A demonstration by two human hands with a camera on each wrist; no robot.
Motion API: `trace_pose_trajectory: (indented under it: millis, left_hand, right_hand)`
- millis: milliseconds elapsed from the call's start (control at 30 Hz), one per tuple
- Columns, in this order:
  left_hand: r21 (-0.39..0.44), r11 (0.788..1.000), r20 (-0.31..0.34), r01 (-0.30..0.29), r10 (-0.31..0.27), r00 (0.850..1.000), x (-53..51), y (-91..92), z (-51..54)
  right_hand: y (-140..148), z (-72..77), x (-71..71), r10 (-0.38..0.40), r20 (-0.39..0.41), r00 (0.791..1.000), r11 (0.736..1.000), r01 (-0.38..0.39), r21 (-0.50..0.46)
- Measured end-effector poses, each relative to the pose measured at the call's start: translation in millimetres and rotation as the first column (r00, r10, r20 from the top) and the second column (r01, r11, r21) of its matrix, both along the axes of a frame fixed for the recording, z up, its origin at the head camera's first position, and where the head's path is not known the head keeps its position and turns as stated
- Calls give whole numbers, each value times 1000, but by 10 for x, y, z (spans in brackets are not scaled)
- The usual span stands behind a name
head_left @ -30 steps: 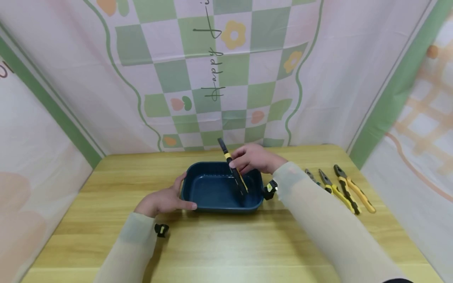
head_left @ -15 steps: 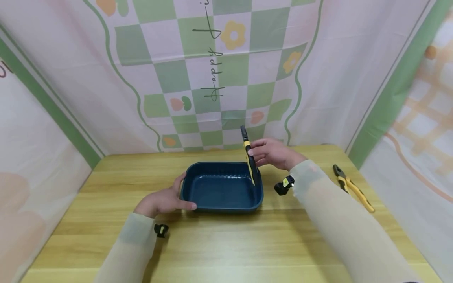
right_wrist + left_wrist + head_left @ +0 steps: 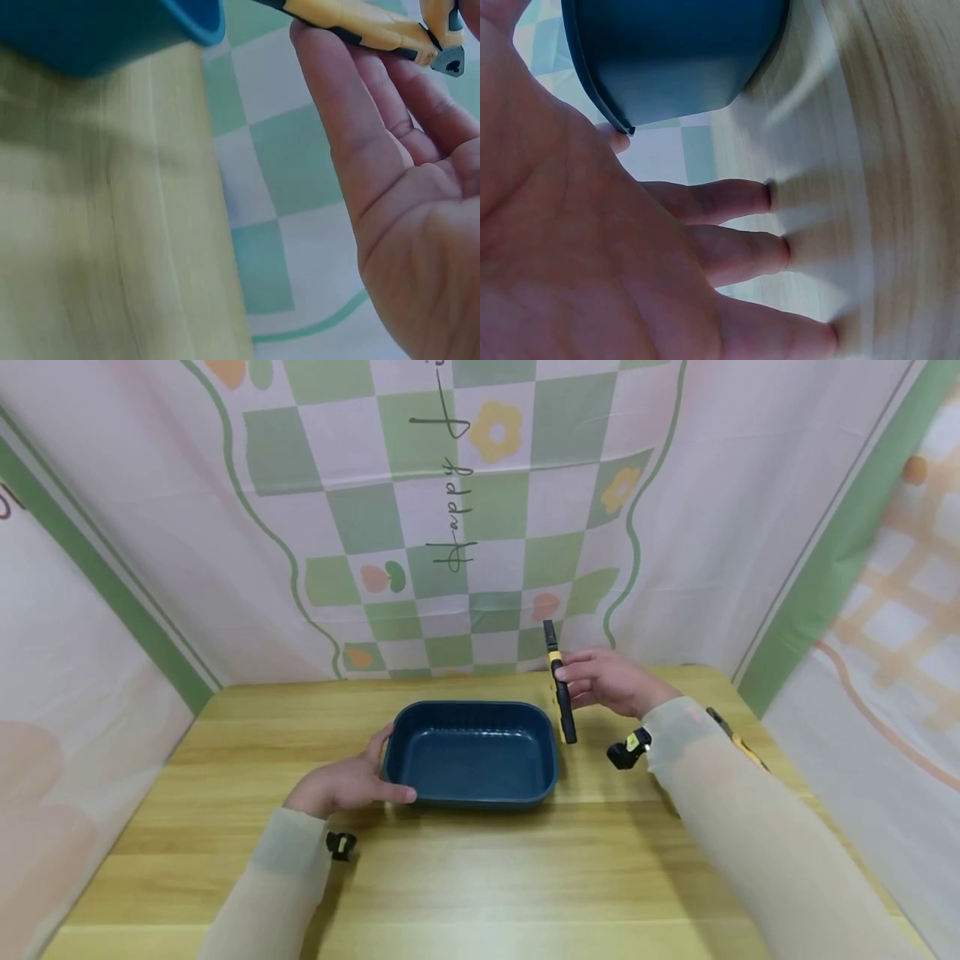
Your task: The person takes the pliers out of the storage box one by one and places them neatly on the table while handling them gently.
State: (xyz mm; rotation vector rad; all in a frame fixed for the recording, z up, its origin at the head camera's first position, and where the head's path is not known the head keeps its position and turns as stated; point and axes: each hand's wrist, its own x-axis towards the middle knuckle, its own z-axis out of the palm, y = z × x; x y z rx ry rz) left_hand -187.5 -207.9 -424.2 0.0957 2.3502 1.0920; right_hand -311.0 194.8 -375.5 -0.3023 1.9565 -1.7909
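A dark blue rectangular container (image 3: pixel 474 762) sits on the wooden table. My left hand (image 3: pixel 347 783) spans its left end, thumb on the near rim and a fingertip at the far corner. In the left wrist view the other fingers (image 3: pixel 739 251) extend straight down to the tabletop. My right hand (image 3: pixel 611 681) pinches black-and-yellow pliers (image 3: pixel 562 697) between thumb and fingers, just right of the container and above the table. Their handles (image 3: pixel 360 21) show in the right wrist view, with the thumb mostly out of frame.
Another pair of yellow-handled pliers (image 3: pixel 741 745) lies at the table's right, partly covered by my right sleeve (image 3: pixel 720 810). A patterned curtain (image 3: pixel 495 527) hangs behind the table (image 3: pixel 465 885), with more fabric at both sides.
My right hand has moved right with the pliers, from over the container to beyond its right rim. My sleeve now covers more of the pliers lying at right. The left hand and container stay put.
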Motion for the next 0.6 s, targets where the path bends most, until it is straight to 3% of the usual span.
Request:
trace_pose_trajectory:
  millis: [400, 600]
  left_hand:
    - [10, 999, 14, 46, -46, 999, -9, -2, 40]
    - [5, 1000, 26, 22, -22, 999, -25, -15, -2]
  right_hand:
    - [269, -181, 1, -90, 53, 995, 989, 83, 123]
    - [338, -225, 43, -113, 70, 991, 950, 87, 299]
